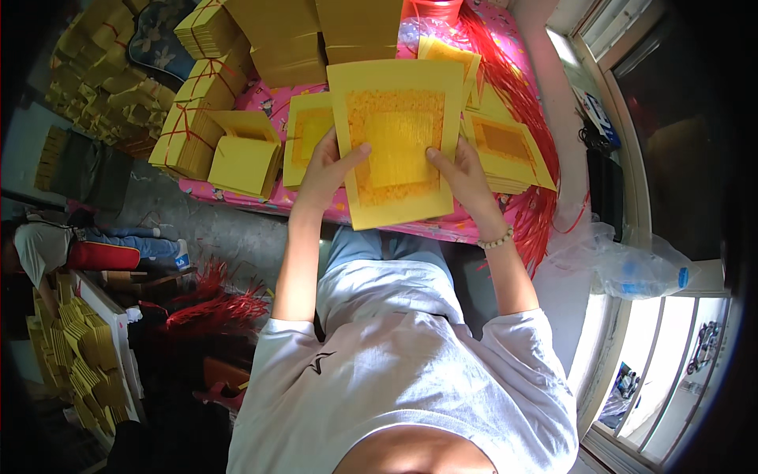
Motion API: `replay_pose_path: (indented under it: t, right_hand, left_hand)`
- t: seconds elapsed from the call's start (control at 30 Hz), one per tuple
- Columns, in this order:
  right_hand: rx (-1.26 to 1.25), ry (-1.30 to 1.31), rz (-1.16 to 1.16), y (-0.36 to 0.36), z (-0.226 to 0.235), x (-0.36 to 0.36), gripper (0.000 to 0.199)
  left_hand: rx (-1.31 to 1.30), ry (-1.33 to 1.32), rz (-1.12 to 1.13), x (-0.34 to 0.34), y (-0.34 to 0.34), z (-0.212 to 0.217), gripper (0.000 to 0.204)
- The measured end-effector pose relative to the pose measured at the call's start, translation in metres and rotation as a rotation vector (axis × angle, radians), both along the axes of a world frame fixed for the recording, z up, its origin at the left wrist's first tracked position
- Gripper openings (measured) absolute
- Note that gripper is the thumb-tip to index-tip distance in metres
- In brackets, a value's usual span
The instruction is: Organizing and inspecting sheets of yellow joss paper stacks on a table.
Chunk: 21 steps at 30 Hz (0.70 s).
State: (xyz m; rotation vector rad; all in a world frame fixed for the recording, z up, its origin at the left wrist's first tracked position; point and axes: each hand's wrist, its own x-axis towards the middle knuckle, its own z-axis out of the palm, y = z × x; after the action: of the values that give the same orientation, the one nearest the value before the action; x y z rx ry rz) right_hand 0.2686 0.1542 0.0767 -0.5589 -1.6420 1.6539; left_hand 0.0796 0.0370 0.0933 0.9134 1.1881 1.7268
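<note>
A yellow paper sheet, or a thin stack of them, point(399, 146) with an orange-gold printed square is held up before me; how many sheets it has I cannot tell. My left hand point(322, 170) grips its left edge, thumb on the front. On the right edge my right hand point(467, 178) does the same, a bead bracelet at its wrist. Behind lie another printed yellow sheet point(304, 130) to the left and a pile of printed yellow sheets point(505, 146) to the right. The pink patterned tablecloth point(264, 99) is under them.
Bundles of yellow paper tied with red string point(189, 130) stand at the left of the table. Long red strands point(521, 87) hang over its right side. A clear plastic bag point(632, 265) is near the window. At far left another person point(47, 253) bends beside more yellow stacks point(83, 347).
</note>
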Motion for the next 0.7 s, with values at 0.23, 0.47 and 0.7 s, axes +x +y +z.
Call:
replay_pose_path:
  t: [0.23,0.47,0.7]
  right_hand:
    - [-0.138,-0.093,0.200,-0.010,0.015,0.024,0.033]
    - [-0.046,-0.073,0.067,-0.016,0.037,0.040,0.036]
    - [0.382,-0.094,0.055,-0.021,0.040,0.043,0.061]
  left_hand:
    - [-0.207,-0.288,-0.087,0.008,-0.014,-0.010,0.044]
    - [-0.115,-0.530,-0.095,0.018,-0.025,-0.003,0.043]
    - [-0.144,-0.599,-0.164,0.026,-0.026,-0.007,0.041]
